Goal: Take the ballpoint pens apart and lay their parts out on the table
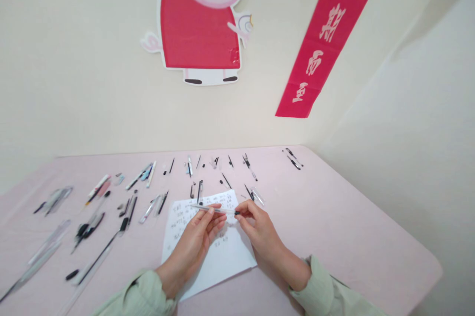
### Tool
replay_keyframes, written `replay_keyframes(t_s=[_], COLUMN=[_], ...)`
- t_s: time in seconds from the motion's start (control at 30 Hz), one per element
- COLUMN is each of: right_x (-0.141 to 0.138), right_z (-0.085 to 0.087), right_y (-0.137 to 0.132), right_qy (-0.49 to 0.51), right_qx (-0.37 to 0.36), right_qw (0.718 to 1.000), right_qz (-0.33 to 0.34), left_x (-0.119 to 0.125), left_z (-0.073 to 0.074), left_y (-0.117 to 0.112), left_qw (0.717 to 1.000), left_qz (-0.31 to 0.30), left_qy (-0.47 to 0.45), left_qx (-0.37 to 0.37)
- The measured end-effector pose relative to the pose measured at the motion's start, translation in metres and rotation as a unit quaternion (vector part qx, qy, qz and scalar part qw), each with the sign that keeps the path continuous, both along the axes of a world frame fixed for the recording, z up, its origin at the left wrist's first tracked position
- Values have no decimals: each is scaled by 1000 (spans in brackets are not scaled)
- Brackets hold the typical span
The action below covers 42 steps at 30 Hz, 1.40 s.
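Between both hands, above a sheet of paper (208, 269) with handwriting on it, lies a clear-barrelled pen (221, 210), held roughly level with its thin tip pointing left. My left hand (198, 234) pinches the barrel between thumb and fingers. At the pen's right end, my right hand (260, 229) grips the black end piece with thumb and fingertips. Whether that piece is fully seated on the barrel cannot be made out. Just beyond the left fingers, a dark pen part (200, 191) rests near the paper's top edge.
Pen parts lie in groups across the pink table (334, 227): a long refill (98, 259) at left, a black pen part (89, 229), white-and-blue pens (146, 175), and black pens (294, 161) at far right. Behind stands a wall with a pig cutout (202, 28) and a red banner (326, 38).
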State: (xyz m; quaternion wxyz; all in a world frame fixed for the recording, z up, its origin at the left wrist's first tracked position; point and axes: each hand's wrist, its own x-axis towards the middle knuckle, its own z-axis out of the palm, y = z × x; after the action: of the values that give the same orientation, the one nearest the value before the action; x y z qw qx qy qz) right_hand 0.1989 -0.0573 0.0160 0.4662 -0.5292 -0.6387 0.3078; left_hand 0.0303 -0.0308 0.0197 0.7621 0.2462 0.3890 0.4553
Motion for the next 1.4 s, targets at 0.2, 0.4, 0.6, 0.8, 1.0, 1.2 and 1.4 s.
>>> replay_keyframes(t_s=[0.2,0.4,0.6,0.8,1.0,1.2,1.4], right_x=[-1,-1,0,3,5,6,5], right_z=[-6,-4,-4,0,1,1,2], right_y=[2,1,0,-1,-1,-1,-2], right_qy=[34,23,-28,-46,-63,-64,-76], right_qx=[3,-11,-64,-66,-80,-62,-89], right_qw=[999,1000,998,997,994,996,992], right_qz=[-5,-17,-6,7,30,15,45], left_x=[0,-2,-2,-2,-3,-2,-2], left_z=[-2,-4,-6,-8,-11,-6,-3], left_y=[0,0,0,0,2,1,0], left_qw=[1000,1000,999,999,999,999,999], left_qz=[-8,-17,-30,-30,-39,-36,-33], left_qy=[1,0,10,7,9,8,-5], left_qx=[-3,5,15,16,24,13,12])
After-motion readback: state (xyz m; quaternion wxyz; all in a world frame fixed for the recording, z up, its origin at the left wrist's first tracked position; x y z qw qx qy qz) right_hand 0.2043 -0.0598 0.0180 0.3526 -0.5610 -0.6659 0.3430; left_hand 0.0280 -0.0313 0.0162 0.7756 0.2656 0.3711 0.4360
